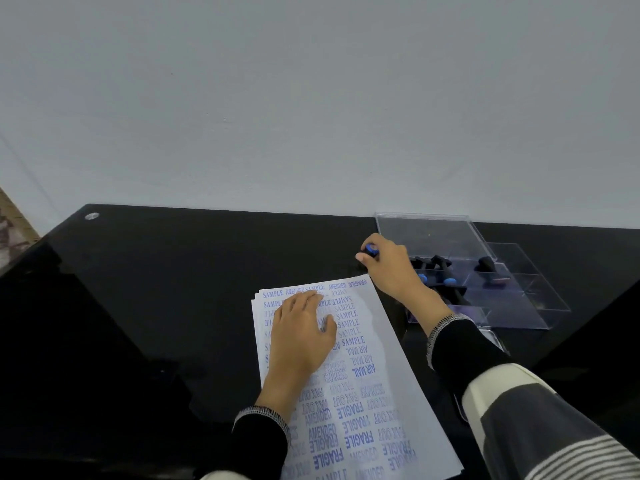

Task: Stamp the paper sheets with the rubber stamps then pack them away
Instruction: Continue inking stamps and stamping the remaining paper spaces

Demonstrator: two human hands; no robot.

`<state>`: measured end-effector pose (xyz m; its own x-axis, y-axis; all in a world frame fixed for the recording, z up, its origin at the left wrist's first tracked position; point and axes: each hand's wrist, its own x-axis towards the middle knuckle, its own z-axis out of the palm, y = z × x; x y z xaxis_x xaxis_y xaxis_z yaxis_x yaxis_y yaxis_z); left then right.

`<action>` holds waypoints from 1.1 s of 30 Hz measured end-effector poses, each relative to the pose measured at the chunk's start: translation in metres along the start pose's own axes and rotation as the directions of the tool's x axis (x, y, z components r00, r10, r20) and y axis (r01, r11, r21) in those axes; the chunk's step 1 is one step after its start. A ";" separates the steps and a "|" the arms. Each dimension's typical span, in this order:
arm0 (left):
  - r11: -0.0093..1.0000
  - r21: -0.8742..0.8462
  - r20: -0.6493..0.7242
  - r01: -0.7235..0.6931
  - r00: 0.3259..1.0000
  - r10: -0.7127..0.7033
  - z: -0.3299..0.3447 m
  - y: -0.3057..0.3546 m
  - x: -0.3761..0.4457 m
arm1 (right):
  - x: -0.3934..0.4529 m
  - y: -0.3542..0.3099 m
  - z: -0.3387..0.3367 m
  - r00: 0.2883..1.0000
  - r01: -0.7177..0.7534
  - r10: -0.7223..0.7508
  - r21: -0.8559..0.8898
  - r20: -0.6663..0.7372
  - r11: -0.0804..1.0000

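A stack of white paper sheets (367, 386) lies on the black table, covered with blue stamped words such as SAMPLE, FRAGILE and AIR MAIL. My left hand (301, 334) rests flat on the upper part of the top sheet, fingers spread. My right hand (389, 266) is just beyond the sheets' top right corner, closed around a rubber stamp with a blue knob (372, 250). Several more black stamps with blue knobs (446, 277) sit in a clear plastic compartment box (540, 306) to the right.
The box's clear lid (429, 237) stands open against the white wall behind. The glossy black table (156, 289) stretches to the left, with a small round metal fitting (91, 216) at its far left corner.
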<state>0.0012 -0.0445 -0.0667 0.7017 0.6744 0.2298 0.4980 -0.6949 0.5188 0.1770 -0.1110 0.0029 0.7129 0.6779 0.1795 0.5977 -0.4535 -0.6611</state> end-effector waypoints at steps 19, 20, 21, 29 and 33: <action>1.000 -0.019 -0.015 -0.020 1.000 0.019 0.002 -0.002 -0.002 | -0.015 0.020 -0.020 0.977 -0.095 0.154 0.352 -0.144 0.931; 0.999 -0.028 -0.031 -0.021 0.999 0.020 0.002 -0.002 -0.001 | -0.018 0.019 -0.019 0.980 -0.091 0.142 0.311 -0.143 0.946; 0.999 -0.038 -0.056 -0.021 0.998 0.019 0.002 -0.001 0.000 | -0.022 0.016 -0.018 0.981 -0.079 0.124 0.278 -0.146 0.957; 1.000 -0.009 -0.200 0.029 0.979 -0.030 -0.008 0.002 -0.004 | -0.091 -0.002 0.005 0.992 -0.052 0.062 0.088 -0.108 0.995; 0.971 0.057 -0.294 0.234 0.933 -0.207 -0.015 0.004 -0.010 | -0.121 -0.003 0.009 0.980 -0.167 0.175 0.081 -0.099 0.983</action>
<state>-0.0110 -0.0504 -0.0544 0.4016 0.8467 0.3491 0.6765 -0.5312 0.5100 0.0861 -0.1865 -0.0236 0.8391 0.5277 0.1322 0.4384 -0.5122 -0.7386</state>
